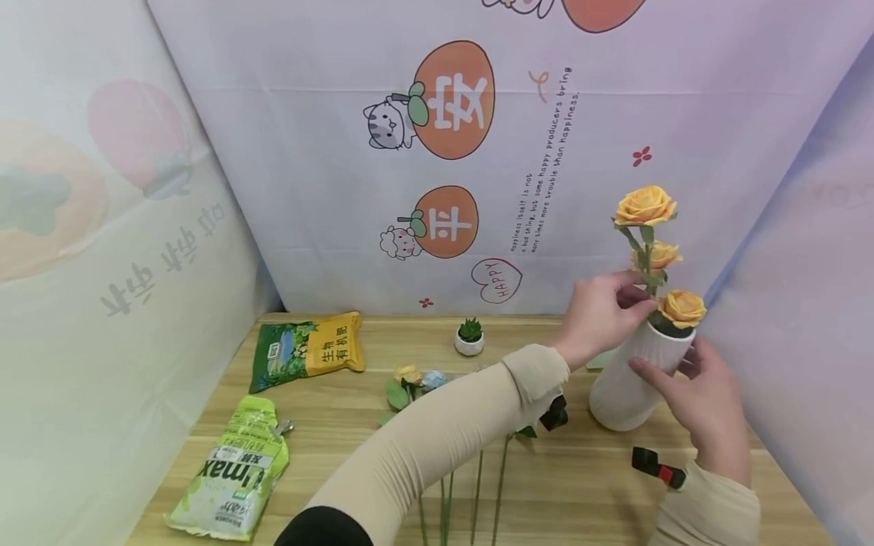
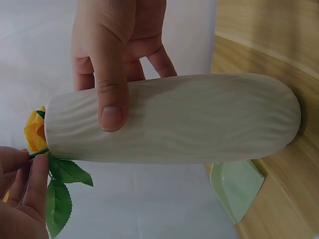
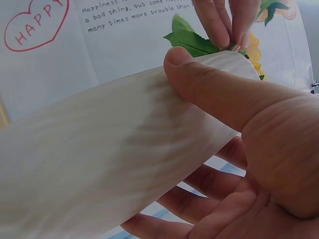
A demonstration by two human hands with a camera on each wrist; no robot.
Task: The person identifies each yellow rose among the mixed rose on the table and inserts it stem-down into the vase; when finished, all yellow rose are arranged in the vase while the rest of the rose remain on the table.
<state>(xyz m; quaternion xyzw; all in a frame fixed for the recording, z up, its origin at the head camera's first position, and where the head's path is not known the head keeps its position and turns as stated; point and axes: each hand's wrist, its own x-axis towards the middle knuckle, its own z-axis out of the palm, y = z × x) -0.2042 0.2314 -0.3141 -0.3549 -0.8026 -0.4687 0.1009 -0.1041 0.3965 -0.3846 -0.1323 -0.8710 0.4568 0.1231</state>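
- My right hand (image 1: 703, 402) gripped the white ribbed vase (image 1: 631, 375), thumb across its front near the rim and fingers curled round the far side.
- The vase stood on the tabletop (image 1: 587, 485) at the right, close to the right-hand backdrop wall (image 1: 806, 303); its long axis ran upward and leaned a little to the right, mouth uppermost.
- My left hand (image 1: 601, 315) reached across from the left and pinched the green stem (image 1: 647, 262) of an orange rose spray (image 1: 645, 206) just above the mouth of the vase, fingers closed on it.
- The stem rose nearly straight from the mouth, roughly in line with the vase's axis; one bloom (image 1: 683, 307) sat right at the rim, two more stood higher.
- The wrist views showed leaves (image 2: 60, 186) hanging just outside the rim beside my pinching fingers (image 3: 219, 22).
- Both hands met at the vase's mouth; the right was the nearer to the body of the vase, the left to the stem.
- Room was open above and to the left of the vase; to the right the wall stood near.
- More flowers (image 1: 413, 377) lay on the tabletop under my left forearm, well apart from the vase, and a small green tray (image 2: 237, 186) lay just behind the vase's base.
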